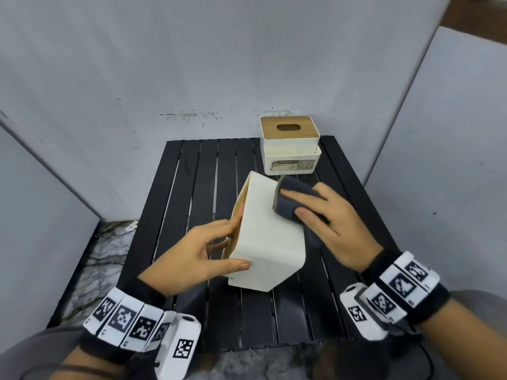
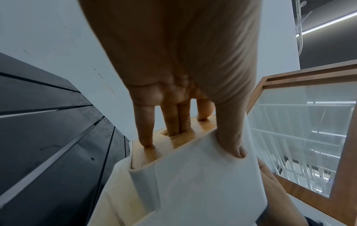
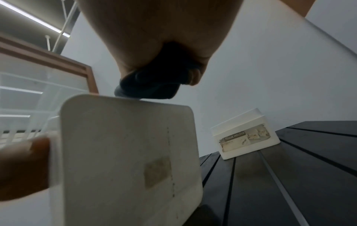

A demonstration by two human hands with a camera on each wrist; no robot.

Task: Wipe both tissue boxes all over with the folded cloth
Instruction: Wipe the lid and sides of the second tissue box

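A white tissue box (image 1: 270, 237) with a wooden lid is tipped on its side over the black slatted table (image 1: 197, 174). My left hand (image 1: 237, 242) grips its near end, with the thumb on the white side. In the left wrist view my left hand (image 2: 195, 134) has two fingers in the lid slot of this box (image 2: 193, 183). My right hand (image 1: 295, 204) holds the dark folded cloth (image 1: 285, 213) pressed on the box's far right edge. The right wrist view shows the cloth (image 3: 148, 87) on the box's (image 3: 125, 152) top edge. The second tissue box (image 1: 290, 146) (image 3: 245, 137) stands upright at the back.
Grey panels (image 1: 82, 105) close in the table at the back and on both sides. A strip of marbled floor (image 1: 109, 248) shows past the table's left edge. The bare slats (image 1: 260, 311) lie in front of the held box.
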